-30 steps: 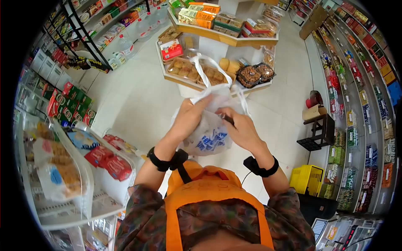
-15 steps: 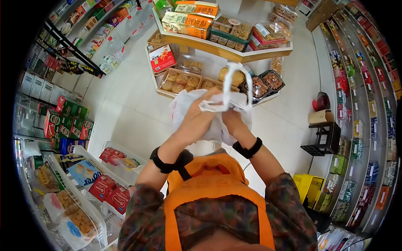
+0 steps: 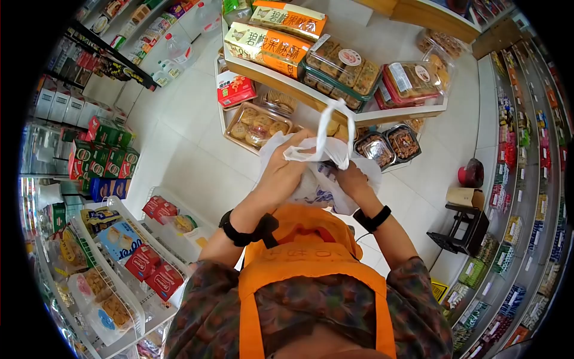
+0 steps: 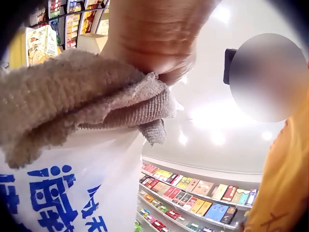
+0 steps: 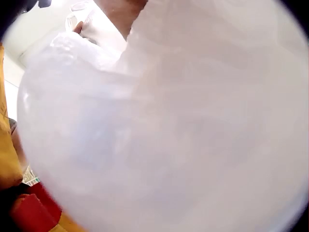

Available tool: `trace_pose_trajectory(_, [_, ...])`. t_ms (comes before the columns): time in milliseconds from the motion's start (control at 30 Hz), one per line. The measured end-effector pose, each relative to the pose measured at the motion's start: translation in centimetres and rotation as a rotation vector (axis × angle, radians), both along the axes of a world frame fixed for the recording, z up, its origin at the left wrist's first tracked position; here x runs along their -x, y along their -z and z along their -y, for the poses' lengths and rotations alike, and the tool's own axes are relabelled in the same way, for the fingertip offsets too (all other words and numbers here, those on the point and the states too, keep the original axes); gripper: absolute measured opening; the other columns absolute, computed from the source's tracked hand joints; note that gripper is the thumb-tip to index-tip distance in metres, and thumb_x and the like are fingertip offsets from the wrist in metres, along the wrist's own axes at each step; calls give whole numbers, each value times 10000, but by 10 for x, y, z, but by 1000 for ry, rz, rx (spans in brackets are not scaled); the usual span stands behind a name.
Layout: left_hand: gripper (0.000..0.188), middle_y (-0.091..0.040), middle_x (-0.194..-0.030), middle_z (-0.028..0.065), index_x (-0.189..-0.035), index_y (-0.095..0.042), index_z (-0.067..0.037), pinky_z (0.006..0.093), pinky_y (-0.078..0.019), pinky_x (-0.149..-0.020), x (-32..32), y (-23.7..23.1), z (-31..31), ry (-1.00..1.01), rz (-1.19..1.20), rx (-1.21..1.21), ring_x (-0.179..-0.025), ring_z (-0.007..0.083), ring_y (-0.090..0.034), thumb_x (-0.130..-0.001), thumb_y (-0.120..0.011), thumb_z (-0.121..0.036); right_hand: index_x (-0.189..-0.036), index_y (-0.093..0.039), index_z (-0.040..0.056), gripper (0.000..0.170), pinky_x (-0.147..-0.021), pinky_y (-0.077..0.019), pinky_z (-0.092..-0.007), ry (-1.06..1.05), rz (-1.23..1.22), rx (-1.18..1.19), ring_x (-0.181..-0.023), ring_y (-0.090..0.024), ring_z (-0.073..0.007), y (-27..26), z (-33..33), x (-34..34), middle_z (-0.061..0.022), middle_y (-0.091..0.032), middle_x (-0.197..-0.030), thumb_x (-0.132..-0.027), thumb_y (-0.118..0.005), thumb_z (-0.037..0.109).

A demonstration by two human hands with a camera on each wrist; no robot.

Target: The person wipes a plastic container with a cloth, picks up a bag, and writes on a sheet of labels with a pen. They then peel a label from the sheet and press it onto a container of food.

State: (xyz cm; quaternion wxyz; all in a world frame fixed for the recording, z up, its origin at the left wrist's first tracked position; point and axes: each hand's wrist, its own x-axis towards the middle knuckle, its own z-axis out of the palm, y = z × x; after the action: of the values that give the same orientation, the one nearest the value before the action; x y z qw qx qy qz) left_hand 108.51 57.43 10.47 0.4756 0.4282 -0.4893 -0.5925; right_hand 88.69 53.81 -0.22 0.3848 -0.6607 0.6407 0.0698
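Observation:
A white plastic bag (image 3: 317,185) with blue print hangs in front of the orange apron. My left hand (image 3: 282,175) grips its top edge by the white handle loops (image 3: 326,134). On the bag's other side, my right hand (image 3: 354,178) is at the mouth, its fingertips hidden beside something dark that I cannot identify. In the left wrist view, a beige ribbed cloth (image 4: 63,92) lies between the left hand (image 4: 154,36) and the printed bag (image 4: 96,164); how it is held is unclear. The bag (image 5: 169,125) fills most of the right wrist view.
Ahead stands a tiered display stand (image 3: 269,76) with boxed and packed pastries. White wire racks (image 3: 128,272) with snacks are at the left. Along the right run stocked shelves (image 3: 514,197), with a black stool (image 3: 463,230) beside them. Tiled floor (image 3: 179,140) shows between.
The display stand now appears closer and larger. My right hand has gone from holding a dark item outside the bag's front to the bag's mouth, and the bag's printed front is less visible.

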Motion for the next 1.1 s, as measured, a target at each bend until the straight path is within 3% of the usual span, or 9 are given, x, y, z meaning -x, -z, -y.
trace_pose_trajectory(133, [294,-567,-974,26,-1141,-566,2,223,-394,-828,-11,17,26,-67,190,-11,-939,105,-511,-934,-513,-200,-1283,-472,91,440,-920,-436,-477,-61,50,37,-1119,-552,-395,1,12,15,-235,-569,-1208,-934,-495,359])
trace_pose_trajectory(167, [305,-571,-976,15,-1154,-561,3,223,-400,-814,-11,19,32,-65,47,-84,-926,96,-507,-935,-523,-205,-1279,-466,79,414,-929,-432,-465,-103,12,16,-1131,-544,-392,-5,20,18,-235,-565,-1214,-946,-476,326])
trace_pose_trajectory(233, [323,-573,-992,10,-1186,-550,4,216,-400,-814,-18,17,45,-3,88,-185,-922,88,-505,-927,-537,-188,-1314,-455,116,417,-959,-413,-455,-196,-11,300,-1169,-524,-363,76,30,48,-214,-559,-1241,-957,-419,329])
trace_pose_trajectory(267, [331,-571,-988,7,-1196,-546,6,217,-401,-807,-20,18,51,88,69,-121,-912,85,-500,-923,-543,-181,-1328,-451,113,425,-971,-408,-439,-107,-38,240,-1173,-519,-351,80,28,48,-208,-569,-1231,-952,-426,309])
trace_pose_trajectory(400, [367,-564,-973,3,-1235,-533,-1,224,-400,-783,-34,9,67,243,5,-38,-884,85,-492,-907,-558,-164,-1348,-462,112,454,-1003,-380,-427,42,4,73,-1215,-494,-317,22,34,22,-185,-550,-1274,-948,-388,313])
trace_pose_trajectory(467, [404,-583,-968,38,-1263,-521,-9,232,-404,-782,-43,17,77,230,10,-5,-870,110,-514,-899,-563,-179,-1356,-467,137,551,-996,-382,-433,214,195,-3,-1182,-519,-351,41,35,15,-150,-592,-1239,-910,-467,461])
trace_pose_trajectory(567, [430,-608,-994,88,-1282,-507,-3,236,-412,-800,-53,8,84,244,172,-144,-884,131,-538,-900,-564,-193,-1337,-487,153,547,-968,-395,-466,7,-73,-182,-1156,-551,-323,0,52,-23,-135,-601,-1231,-894,-490,473])
trace_pose_trajectory(967, [401,-617,-1038,61,-1299,-499,7,256,-414,-818,-54,7,99,257,15,-105,-912,110,-514,-932,-541,-150,-1288,-490,161,424,-858,-463,-493,193,133,18,-1026,-601,-380,30,24,-60,-176,-640,-1108,-896,-546,312])
trace_pose_trajectory(1100, [412,-599,-1091,50,-1304,-491,17,251,-401,-861,-54,19,100,279,-96,-98,-965,105,-509,-932,-539,-152,-1227,-549,123,377,-830,-481,-476,146,98,120,-996,-609,-381,9,22,-66,-193,-641,-1083,-878,-573,263])
